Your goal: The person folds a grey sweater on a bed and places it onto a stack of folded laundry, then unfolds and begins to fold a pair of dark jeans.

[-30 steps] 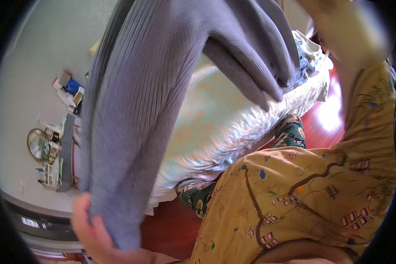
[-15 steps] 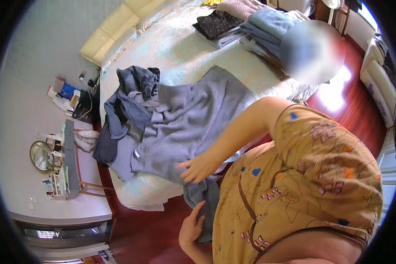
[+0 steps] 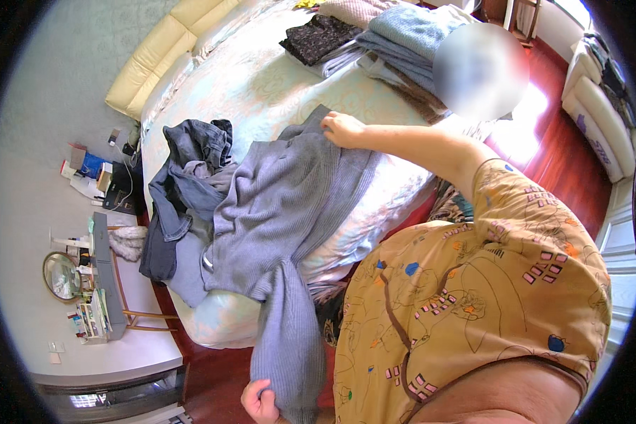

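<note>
A grey ribbed knit cardigan (image 3: 279,205) lies spread over the near side of the bed. One sleeve hangs down past the bed's edge, drawn out long. At its far edge, my right hand (image 3: 343,131) pinches the knit between closed fingers, with the arm stretched out. My left hand (image 3: 261,403), low in the picture, is closed at the end of the hanging sleeve. Dark blue jeans (image 3: 201,138) lie crumpled on the bed to the left of the cardigan, with a greyish garment bunched against them. Some lighter grey-blue cloth (image 3: 189,258) sticks out underneath.
Folded stacks sit at the bed's far side: a black patterned piece (image 3: 321,39), blue-grey cloth (image 3: 410,39) and a pink blanket (image 3: 357,13). Left of the bed stand a desk (image 3: 113,272) and a round mirror (image 3: 63,275). A cream sofa (image 3: 597,134) is at right. A blurred disc hides one spot.
My right hand has moved up and away to the cardigan's far edge. My left hand has gone lower and leftward, and the sleeve, bunched near me before, now hangs stretched out.
</note>
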Action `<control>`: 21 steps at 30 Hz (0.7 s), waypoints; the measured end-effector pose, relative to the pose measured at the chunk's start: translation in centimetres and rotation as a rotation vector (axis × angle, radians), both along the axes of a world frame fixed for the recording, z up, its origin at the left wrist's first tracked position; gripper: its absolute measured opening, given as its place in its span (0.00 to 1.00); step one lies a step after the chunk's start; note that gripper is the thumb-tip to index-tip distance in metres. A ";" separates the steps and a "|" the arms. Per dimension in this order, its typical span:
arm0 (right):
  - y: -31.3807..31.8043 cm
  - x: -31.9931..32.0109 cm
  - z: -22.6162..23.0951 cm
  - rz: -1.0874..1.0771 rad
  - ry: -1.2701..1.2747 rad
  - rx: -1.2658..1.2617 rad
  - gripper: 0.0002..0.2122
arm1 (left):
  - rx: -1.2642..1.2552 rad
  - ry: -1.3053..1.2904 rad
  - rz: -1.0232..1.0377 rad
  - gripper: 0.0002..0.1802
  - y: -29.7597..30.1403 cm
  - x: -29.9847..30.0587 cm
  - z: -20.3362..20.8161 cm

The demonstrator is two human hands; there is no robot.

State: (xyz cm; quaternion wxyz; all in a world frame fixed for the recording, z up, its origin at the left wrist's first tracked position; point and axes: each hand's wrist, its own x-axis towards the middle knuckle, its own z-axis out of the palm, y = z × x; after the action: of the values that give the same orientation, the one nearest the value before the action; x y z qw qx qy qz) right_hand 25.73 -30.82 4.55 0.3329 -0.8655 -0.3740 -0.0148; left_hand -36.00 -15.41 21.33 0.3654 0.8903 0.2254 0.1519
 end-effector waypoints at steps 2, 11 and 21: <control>1.8 0.5 -0.2 -0.054 0.109 -0.054 0.18 | 0.126 -0.062 -0.073 0.12 -0.9 -0.5 1.9; 2.3 0.8 -2.4 -0.036 0.340 -0.054 0.20 | -0.357 0.018 0.115 0.13 -3.2 2.8 -3.5; -5.7 -0.2 5.2 0.119 0.537 0.357 0.16 | -0.372 -0.189 0.315 0.12 1.2 0.3 -5.5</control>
State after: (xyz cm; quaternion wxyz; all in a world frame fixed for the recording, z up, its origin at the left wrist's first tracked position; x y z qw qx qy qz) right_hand 25.57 -36.49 9.77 0.5664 -0.7430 -0.3142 0.1682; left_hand -35.68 -14.20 15.87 0.5144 0.7435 0.3499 0.2454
